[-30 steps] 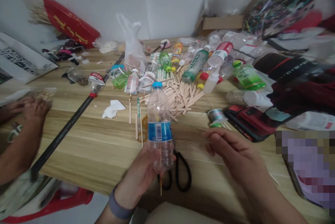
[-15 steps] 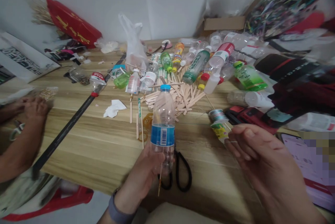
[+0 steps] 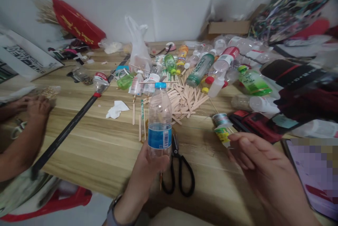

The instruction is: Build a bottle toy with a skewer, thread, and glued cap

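Observation:
My left hand [image 3: 150, 169] is closed around the lower part of a clear plastic bottle [image 3: 160, 109] with a blue cap and blue label. The bottle stands upright in the grip, and a thin wooden stick runs inside it and pokes out below. Black-handled scissors [image 3: 180, 169] lie on the table just right of that hand, partly covered by the bottle. My right hand [image 3: 253, 152] is pinched, fingertips together; anything between them is too small to make out. Beside its fingertips stands a small spool [image 3: 221, 119] above a yellow-green printed piece [image 3: 224, 135].
Several wooden craft sticks [image 3: 188, 99] are heaped mid-table, with plastic bottles [image 3: 202, 69] behind. A red-black power drill [image 3: 293, 102] and phone [image 3: 311, 183] lie right. A black pole [image 3: 68, 130] with a bottle top crosses the left, near another person's hands [image 3: 37, 108].
The bottle has shifted slightly left and turned, its barcode now further right. More of the scissors shows. My right hand stays pinched, slightly lower in view.

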Demonstrator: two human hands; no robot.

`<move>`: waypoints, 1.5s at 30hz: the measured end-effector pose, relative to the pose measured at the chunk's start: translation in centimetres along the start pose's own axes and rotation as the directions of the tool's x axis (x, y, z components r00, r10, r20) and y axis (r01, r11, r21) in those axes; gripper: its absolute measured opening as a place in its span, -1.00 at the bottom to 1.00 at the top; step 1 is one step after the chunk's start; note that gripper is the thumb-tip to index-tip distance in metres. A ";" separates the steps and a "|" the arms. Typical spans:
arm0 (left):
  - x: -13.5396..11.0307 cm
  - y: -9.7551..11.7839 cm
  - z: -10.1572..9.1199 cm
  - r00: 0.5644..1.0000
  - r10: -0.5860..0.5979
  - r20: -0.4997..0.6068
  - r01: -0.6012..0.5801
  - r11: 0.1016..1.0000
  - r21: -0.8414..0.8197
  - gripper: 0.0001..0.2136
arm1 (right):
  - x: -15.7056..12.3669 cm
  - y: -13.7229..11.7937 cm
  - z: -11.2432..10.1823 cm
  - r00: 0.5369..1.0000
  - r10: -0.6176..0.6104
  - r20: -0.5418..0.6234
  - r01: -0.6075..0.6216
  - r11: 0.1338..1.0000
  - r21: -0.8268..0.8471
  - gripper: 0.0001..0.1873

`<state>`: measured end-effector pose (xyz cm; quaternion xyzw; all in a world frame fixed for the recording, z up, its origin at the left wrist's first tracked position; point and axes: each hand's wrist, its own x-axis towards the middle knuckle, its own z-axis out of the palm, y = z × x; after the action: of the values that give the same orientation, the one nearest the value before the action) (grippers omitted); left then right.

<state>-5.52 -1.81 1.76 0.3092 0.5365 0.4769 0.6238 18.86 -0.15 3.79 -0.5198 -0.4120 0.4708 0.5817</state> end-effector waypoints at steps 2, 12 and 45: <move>0.1 -0.3 -0.1 0.999 0.038 0.000 -0.038 0.999 -0.004 -0.58 | 0.3 0.3 0.0 0.999 -0.034 0.024 0.038 0.975 -0.218 -0.68; -0.7 0.0 0.3 1.000 0.032 0.002 -0.032 0.998 0.062 -0.46 | 0.3 -0.4 3.2 0.949 -0.159 0.271 0.286 0.794 -0.536 -0.57; -0.8 0.5 -0.1 0.980 -0.061 0.187 0.066 0.998 -0.019 -0.43 | 0.0 -0.4 6.2 0.918 -0.116 0.378 0.262 0.895 -0.362 -0.80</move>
<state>-5.75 -2.37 2.53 0.3274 0.4794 0.4323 0.6900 12.93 1.23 4.94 -0.4945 -0.6458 0.3995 0.4229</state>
